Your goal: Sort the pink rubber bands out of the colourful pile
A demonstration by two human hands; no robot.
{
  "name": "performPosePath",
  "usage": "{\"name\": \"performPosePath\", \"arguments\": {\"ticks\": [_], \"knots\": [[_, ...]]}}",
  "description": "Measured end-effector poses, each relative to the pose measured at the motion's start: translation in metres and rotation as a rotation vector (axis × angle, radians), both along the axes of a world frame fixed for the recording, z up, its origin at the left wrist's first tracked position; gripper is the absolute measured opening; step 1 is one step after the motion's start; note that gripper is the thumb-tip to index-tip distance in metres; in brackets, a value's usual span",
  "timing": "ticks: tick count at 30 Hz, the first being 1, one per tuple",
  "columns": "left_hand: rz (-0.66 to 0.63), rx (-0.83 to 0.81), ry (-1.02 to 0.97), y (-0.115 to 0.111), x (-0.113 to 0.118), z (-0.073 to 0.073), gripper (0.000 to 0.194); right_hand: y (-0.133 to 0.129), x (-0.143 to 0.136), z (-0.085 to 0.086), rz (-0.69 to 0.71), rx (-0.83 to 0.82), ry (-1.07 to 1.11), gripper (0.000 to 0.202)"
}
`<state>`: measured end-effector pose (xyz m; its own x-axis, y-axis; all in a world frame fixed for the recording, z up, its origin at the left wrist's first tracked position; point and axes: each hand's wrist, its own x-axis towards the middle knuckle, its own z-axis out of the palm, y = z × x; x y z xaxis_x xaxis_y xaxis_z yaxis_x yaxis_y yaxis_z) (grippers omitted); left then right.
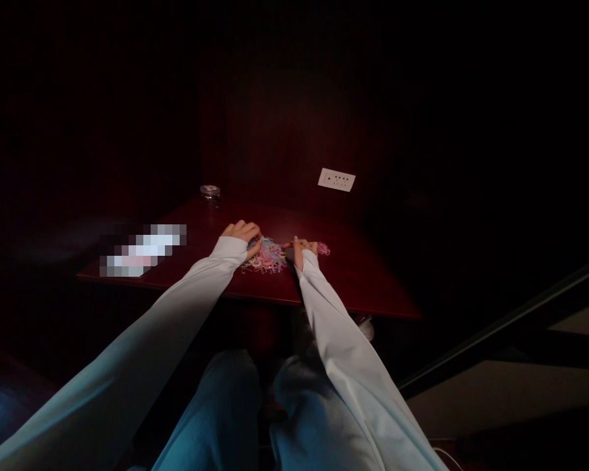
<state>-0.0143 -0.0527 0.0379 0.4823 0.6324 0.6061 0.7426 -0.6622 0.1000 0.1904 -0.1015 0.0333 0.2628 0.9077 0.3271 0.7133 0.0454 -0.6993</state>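
Near the middle of the front edge of the dark red table [363,281], my left hand [242,232] curls over the left side of a tangle of pastel strands [271,255]. My right hand [305,250] bends in at its right, with a small pink bunch [325,248] just beyond it. A pale, pixelated object [144,252] lies by the front-left corner, a clear jar [210,193] near the back-left corner, and a white socket plate [336,180] is on the wall past the back edge.

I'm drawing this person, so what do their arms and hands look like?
There are long, plain, pale grey-white cloth sleeves, softly creased and reaching the wrists. The bare left hand and bare right hand wear no gloves. Anything as tiny as a ring is too small to tell.
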Motion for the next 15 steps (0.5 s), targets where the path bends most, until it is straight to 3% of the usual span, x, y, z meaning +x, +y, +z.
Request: {"name": "performPosePath", "arguments": {"ticks": [7, 10, 15], "knots": [[0.331, 0.006, -0.199, 0.007, -0.004, -0.010, 0.034, 0.004, 0.002, -0.005, 0.027, -0.010, -0.095, 0.057], [0.337, -0.032, -0.224, 0.009, -0.004, -0.012, 0.037, 0.007, 0.001, -0.009, 0.074, -0.044, -0.104, 0.054], [0.316, -0.053, -0.188, 0.010, -0.002, -0.012, 0.042, 0.000, -0.001, -0.007, 0.269, 0.011, -0.183, 0.052]]}}
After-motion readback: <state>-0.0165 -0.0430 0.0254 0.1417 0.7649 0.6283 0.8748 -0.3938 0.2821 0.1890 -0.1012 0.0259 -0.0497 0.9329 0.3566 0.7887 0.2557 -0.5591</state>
